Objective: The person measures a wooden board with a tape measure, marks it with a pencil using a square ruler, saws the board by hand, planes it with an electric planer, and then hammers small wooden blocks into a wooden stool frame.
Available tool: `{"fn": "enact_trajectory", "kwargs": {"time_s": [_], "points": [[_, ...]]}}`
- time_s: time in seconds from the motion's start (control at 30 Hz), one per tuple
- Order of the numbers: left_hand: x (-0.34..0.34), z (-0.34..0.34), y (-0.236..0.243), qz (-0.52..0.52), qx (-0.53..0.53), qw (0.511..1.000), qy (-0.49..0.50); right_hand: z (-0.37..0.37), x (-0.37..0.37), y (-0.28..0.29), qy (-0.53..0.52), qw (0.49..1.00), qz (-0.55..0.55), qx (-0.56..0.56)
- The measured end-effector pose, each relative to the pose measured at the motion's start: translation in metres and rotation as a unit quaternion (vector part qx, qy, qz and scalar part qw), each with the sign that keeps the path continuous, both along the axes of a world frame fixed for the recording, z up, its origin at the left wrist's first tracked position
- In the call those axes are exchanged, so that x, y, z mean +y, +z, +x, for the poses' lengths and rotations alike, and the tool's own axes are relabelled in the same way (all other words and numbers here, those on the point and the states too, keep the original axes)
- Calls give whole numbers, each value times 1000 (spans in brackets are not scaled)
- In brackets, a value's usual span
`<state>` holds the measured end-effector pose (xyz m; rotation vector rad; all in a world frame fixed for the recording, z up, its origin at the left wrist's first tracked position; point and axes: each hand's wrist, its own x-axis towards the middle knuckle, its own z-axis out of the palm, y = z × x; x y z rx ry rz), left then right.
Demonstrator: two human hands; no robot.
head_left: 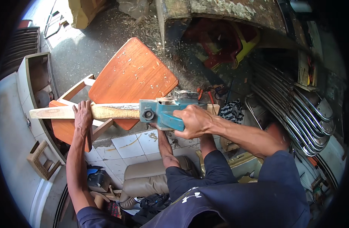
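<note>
The right hand [195,121] is closed around the rear grip of a teal planer [168,116]. This hold presumably allows one hand to guide the tool and press it down. The planer sits over a pale wooden bar [119,111], between the two hands. The bar runs crosswise; its right end shows just beyond the right hand. The planer's sole is hidden, so contact with the wood cannot be confirmed.

The left hand [82,116] grips the bar from above, fingers bent over it; the thumb's position cannot be told. This hold likely steadies the bar while keeping the fingers well apart from the planer. The bar's left end projects past this hand.

Directly beyond the bar, between the hands, lies an orange-brown panel [130,74] with a wooden frame [77,88] near the left hand. Together they appear to serve as an improvised support for the bar. Light shavings are scattered over the panel.

Just beyond the right hand, red-handled tools [200,92] lie on the floor, seemingly set aside within reach. A striped cloth [232,112] lies to that hand's right.

Farther right, curved metal frames [296,110] are stacked closely, probably to save space. Farthest ahead of the hands stands a worn workbench [223,9].
</note>
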<state>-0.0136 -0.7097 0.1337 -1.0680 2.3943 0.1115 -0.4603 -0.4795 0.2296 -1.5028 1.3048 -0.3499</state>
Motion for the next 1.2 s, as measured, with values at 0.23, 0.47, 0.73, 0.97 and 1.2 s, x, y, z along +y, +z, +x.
{"fn": "enact_trajectory", "kwargs": {"time_s": [0.23, 0.47, 0.73, 0.97, 1.2], "points": [[1, 0, -5, 10, -3, 1000, 14, 61, -51, -3, 27, 999, 26, 14], [1, -1, 4, 25, -23, 999, 34, 1, 4, -9, -17, 1000, -14, -9], [0, -3, 6, 18, -30, 999, 30, -172, 150, 14, -49, 997, 64, 22], [1, -15, 8, 30, -31, 998, 44, -164, 134, 9, -32, 997, 64, -4], [3, -6, 8, 6, -11, 1000, 19, -93, 70, 6, -13, 999, 33, -5]]}}
